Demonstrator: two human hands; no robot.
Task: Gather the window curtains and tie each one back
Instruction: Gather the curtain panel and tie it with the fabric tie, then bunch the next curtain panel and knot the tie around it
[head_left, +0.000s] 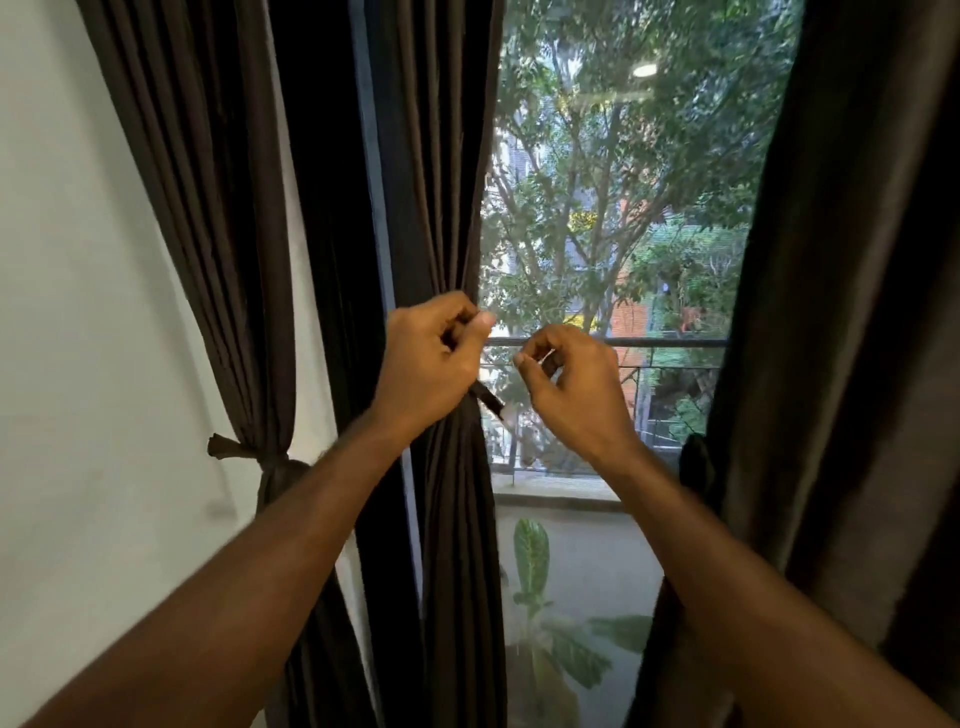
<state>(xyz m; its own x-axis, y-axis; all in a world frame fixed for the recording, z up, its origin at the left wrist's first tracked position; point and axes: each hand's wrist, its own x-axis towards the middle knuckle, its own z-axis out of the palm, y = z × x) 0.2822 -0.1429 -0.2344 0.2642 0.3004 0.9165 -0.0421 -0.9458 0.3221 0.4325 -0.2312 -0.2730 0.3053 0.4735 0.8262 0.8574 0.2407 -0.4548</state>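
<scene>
Hanging in tight vertical folds just left of the window (623, 234), the middle curtain (441, 182) is dark brown, matte cloth, gathered at the waist. Left hand (431, 364) is curled, pinching the dark tie band (488, 402) against the gathered cloth. Right hand (571, 389) is curled, pinching another dark strip end. Further left of the window, another curtain (228, 260) hangs knotted.

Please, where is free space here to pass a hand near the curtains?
Free: the open gap between the middle curtain and the right curtain, above the railing. Also the bare wall beside the tied left curtain. Crowded: where the left hand and right hand work the tie.
</scene>
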